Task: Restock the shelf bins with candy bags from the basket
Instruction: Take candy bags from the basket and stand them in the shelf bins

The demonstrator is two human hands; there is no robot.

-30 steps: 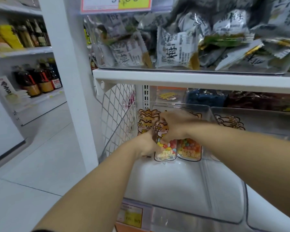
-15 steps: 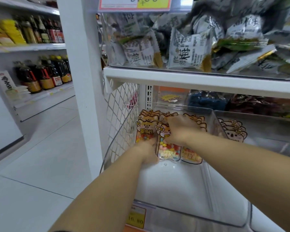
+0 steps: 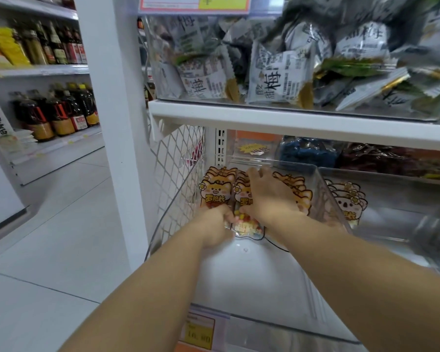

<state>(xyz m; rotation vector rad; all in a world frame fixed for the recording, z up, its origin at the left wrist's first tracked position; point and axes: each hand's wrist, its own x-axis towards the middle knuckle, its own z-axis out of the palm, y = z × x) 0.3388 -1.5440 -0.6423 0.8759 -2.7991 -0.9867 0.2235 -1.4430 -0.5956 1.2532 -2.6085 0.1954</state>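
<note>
Orange cat-shaped candy bags (image 3: 215, 190) stand in rows at the back of a clear shelf bin (image 3: 323, 189). My right hand (image 3: 269, 196) lies over the top of the middle row, fingers spread and curled over the bags' upper edges. My left hand (image 3: 215, 226) grips the bottom of the front bag of coloured candies (image 3: 248, 226) at the bin floor. Another row of the orange bags (image 3: 299, 191) stands right of my right hand. The basket is out of view.
A neighbouring clear bin (image 3: 391, 199) on the right holds white koala-shaped bags (image 3: 348, 201). The shelf above (image 3: 290, 118) carries a bin of grey plum-snack packets (image 3: 277, 77). A white wire mesh side (image 3: 178, 174) and a white post (image 3: 117, 123) stand left. Bottles (image 3: 56, 113) fill the aisle shelves.
Both hands stay on the candy bags in the bin. The bags have been pushed a little further back and more upright; the view has shifted so the shelf sits further right.
</note>
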